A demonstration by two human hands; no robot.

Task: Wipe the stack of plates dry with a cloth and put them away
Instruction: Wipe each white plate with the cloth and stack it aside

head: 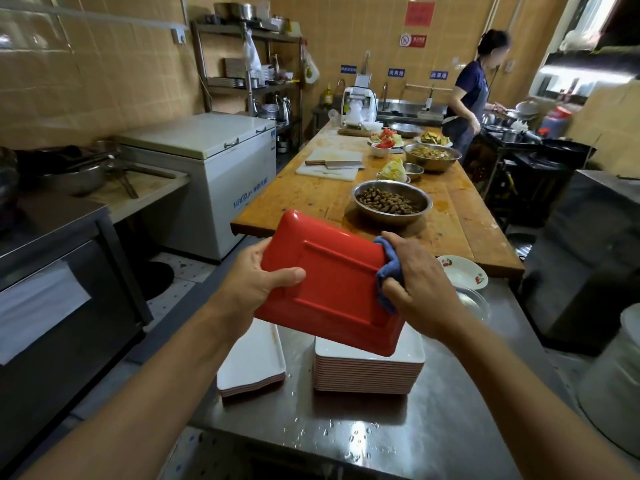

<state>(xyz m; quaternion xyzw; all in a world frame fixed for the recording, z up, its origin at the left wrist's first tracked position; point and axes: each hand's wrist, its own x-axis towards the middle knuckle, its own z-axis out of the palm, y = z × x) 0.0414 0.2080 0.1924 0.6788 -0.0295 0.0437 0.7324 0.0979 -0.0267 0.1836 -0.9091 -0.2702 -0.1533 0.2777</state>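
Observation:
A red rectangular plate is held tilted in the air, its underside toward me. My left hand grips its left edge, thumb across the red back. My right hand grips a blue cloth and presses it against the plate's right edge. Below stands a tall stack of plates with white faces and red rims. A short stack of the same plates lies to its left. Both stacks sit on a steel counter dotted with water drops.
A floral round plate and a glass dish lie right of my hands. Beyond is a wooden table with a bowl of peanuts, a cleaver and food bowls. A person cooks at far right. A chest freezer stands left.

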